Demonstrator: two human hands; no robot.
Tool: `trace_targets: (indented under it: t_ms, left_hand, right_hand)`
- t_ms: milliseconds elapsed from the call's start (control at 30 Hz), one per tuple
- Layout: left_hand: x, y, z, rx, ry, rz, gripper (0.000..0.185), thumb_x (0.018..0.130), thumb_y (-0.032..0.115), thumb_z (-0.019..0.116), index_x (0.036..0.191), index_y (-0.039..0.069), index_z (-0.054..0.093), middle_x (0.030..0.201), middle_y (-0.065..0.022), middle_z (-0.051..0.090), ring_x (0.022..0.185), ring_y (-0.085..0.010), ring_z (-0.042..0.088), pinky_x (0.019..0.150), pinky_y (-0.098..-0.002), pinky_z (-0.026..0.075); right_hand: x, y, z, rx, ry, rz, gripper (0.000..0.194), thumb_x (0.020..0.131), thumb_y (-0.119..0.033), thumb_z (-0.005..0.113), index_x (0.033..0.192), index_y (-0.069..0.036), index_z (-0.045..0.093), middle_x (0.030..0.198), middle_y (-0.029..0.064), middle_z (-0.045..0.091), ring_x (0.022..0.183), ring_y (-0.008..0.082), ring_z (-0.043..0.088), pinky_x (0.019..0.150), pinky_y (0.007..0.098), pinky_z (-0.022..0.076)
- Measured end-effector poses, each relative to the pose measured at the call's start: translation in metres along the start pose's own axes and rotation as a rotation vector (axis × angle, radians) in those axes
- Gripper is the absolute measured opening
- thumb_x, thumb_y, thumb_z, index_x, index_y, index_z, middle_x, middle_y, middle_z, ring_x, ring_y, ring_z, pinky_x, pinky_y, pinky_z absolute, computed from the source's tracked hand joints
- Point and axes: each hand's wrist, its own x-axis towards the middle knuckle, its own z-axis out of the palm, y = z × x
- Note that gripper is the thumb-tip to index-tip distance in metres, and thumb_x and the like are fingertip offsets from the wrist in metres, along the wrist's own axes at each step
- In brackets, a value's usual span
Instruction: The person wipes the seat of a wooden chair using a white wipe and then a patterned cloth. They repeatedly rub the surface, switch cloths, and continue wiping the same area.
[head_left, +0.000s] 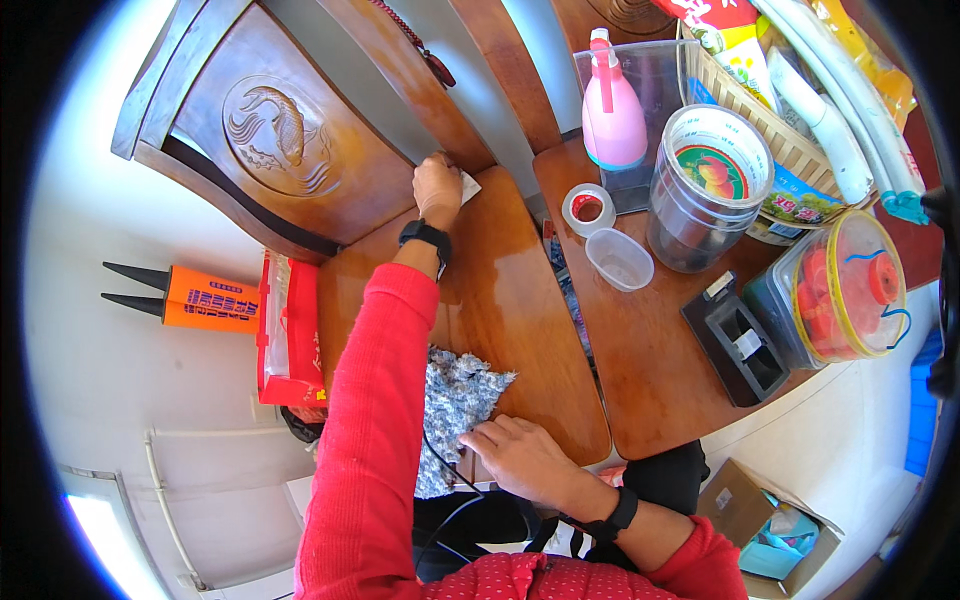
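My left hand (439, 184) reaches far forward to the back of a wooden chair seat (517, 300), by the foot of the chair back. Its fingers are curled over a small white piece (469, 187), cloth or paper, pressed against the wood. My right hand (525, 457) lies at the seat's near edge, thumb and fingers touching the side of a fluffy grey-blue cloth (461, 397). Whether these fingers grip the cloth is not clear. A thin dark cable (450, 469) runs over the cloth. My left forearm covers part of the seat and of the cloth.
On the adjoining chair seat (637, 405) stand a pink spray bottle (615, 112), a tape roll (589, 210), a small plastic tub (619, 259), stacked clear containers (697, 217), a black tape dispenser (739, 341), a lidded jar (847, 289) and a basket (795, 157). A red bag (289, 337) is at left.
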Motion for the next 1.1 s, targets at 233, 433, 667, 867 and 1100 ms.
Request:
trace_targets:
  t_ms: [233,433,667,867,1100]
  left_hand:
    - [0.011,-0.012,0.010,0.030,-0.197,0.062,0.018,0.085,0.019,0.062,0.092,0.006,0.072,0.100,-0.0205,0.070,0.097,-0.0398,0.066,0.086,-0.0461,0.053]
    - [0.036,-0.041,0.010,0.147,-0.483,0.452,0.026,0.087,0.014,0.053,0.101,0.008,0.074,0.111,-0.0222,0.066,0.105,-0.0399,0.063,0.092,-0.0430,0.051]
    - [0.031,-0.043,0.000,0.310,-0.535,0.588,0.034,0.089,0.012,0.050,0.118,0.010,0.068,0.130,-0.0191,0.057,0.116,-0.0349,0.059,0.100,-0.0407,0.046]
    - [0.009,-0.014,-0.028,0.539,-0.563,0.505,0.037,0.095,0.013,0.047,0.129,0.013,0.061,0.130,-0.0165,0.055,0.118,-0.0377,0.057,0.098,-0.0450,0.049]
    - [-0.004,0.005,-0.034,0.667,-0.540,0.371,0.036,0.095,0.014,0.049,0.129,0.020,0.060,0.135,-0.0116,0.048,0.115,-0.0376,0.060,0.095,-0.0464,0.051]
  right_hand:
    - [0.001,-0.002,-0.002,0.019,-0.052,0.048,0.030,0.080,-0.008,0.063,0.110,-0.006,0.063,0.098,0.0062,0.062,0.090,0.0232,0.060,0.080,0.0330,0.0511]
    - [0.002,-0.002,-0.003,0.015,-0.020,0.020,0.032,0.080,-0.014,0.063,0.110,-0.005,0.062,0.092,0.0065,0.060,0.089,0.0229,0.059,0.079,0.0331,0.0496]
    - [-0.003,-0.007,-0.004,0.002,-0.018,0.042,0.034,0.081,-0.006,0.062,0.115,-0.006,0.062,0.103,0.0062,0.061,0.094,0.0232,0.058,0.081,0.0340,0.0497]
    - [-0.003,-0.006,-0.003,0.007,-0.016,0.032,0.037,0.080,-0.005,0.062,0.117,-0.005,0.061,0.105,0.0068,0.061,0.095,0.0235,0.058,0.083,0.0346,0.0489]
    - [-0.006,-0.006,-0.002,-0.008,-0.027,0.034,0.038,0.080,-0.005,0.062,0.118,-0.006,0.060,0.105,0.0067,0.060,0.096,0.0236,0.058,0.084,0.0340,0.0487]
